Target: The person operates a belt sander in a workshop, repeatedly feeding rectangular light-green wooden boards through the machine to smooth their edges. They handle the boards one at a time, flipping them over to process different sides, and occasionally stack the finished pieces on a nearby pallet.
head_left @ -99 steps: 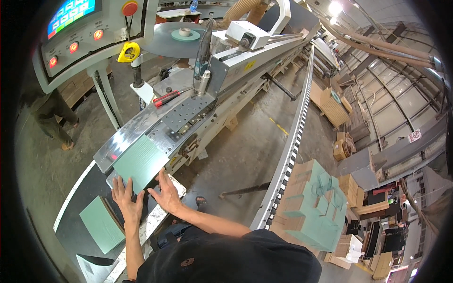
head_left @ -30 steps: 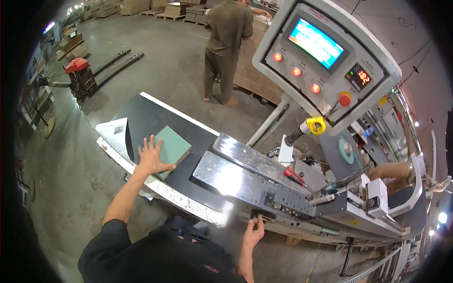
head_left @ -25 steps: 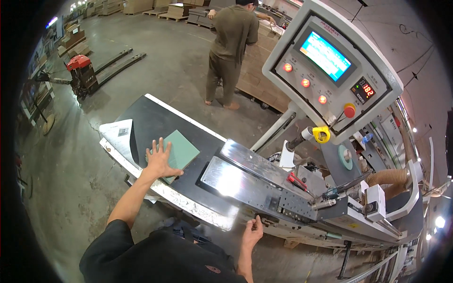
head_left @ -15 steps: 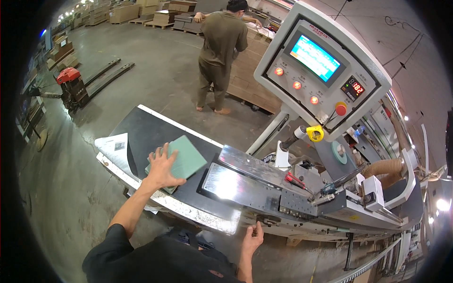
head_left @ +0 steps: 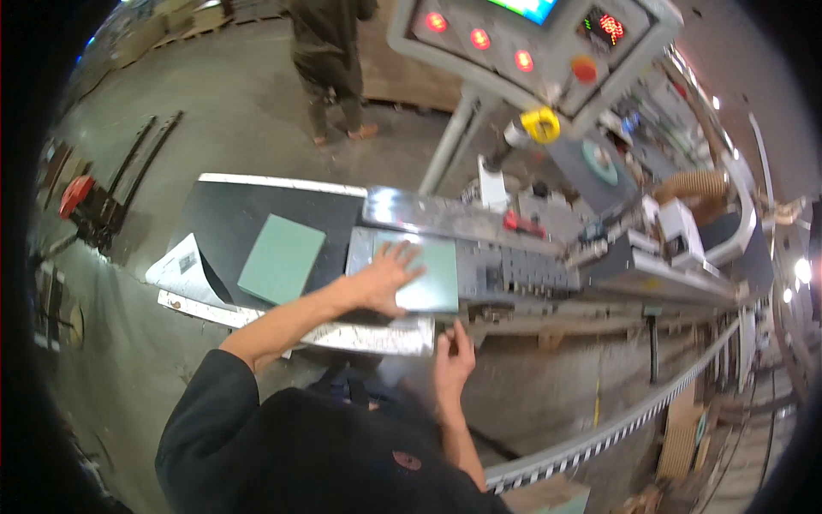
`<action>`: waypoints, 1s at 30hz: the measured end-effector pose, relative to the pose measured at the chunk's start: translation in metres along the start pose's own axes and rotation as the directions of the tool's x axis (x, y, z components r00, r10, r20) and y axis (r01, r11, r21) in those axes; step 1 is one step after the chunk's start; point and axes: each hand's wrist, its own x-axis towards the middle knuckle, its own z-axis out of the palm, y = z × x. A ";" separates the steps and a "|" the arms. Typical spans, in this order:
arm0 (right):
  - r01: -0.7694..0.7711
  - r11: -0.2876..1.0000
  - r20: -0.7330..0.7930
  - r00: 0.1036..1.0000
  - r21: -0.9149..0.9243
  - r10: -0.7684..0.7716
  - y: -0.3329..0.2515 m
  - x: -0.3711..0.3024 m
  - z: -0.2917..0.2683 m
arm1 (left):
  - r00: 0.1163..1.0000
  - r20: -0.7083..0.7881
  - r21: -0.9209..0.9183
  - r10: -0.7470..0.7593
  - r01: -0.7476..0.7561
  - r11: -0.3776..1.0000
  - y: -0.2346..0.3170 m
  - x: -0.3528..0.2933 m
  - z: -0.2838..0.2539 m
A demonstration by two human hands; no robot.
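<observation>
A pale green rectangular panel (head_left: 438,278) lies flat on the metal plate of the machine's infeed. My left hand (head_left: 387,278) rests on its left part with the fingers spread, pressing from above rather than gripping. Just below the panel's near right corner is my right hand (head_left: 454,364), its index finger raised toward the machine's front edge and its other fingers partly curled. Nothing shows in that hand; whether the fingertip touches the panel is blurred. Another green panel (head_left: 282,257) sits on the black table top (head_left: 227,206), left of my left forearm.
A white paper sheet (head_left: 184,267) curls at the table's left end. Over the machine stands a control box (head_left: 548,81) with lit red buttons. Red-handled pliers (head_left: 522,224) lie on the machine. Beyond stands another person (head_left: 330,60); a red pallet truck (head_left: 81,201) is at far left.
My left hand has moved right, from the table top onto the metal plate, with a green panel beneath it. Another green panel is uncovered behind it. The view has tilted downward.
</observation>
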 end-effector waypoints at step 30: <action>0.057 0.987 -0.167 0.983 -0.151 -0.082 -0.018 0.005 0.118 | 0.915 -0.334 -0.122 -0.229 0.199 0.972 -0.021 -0.077 0.030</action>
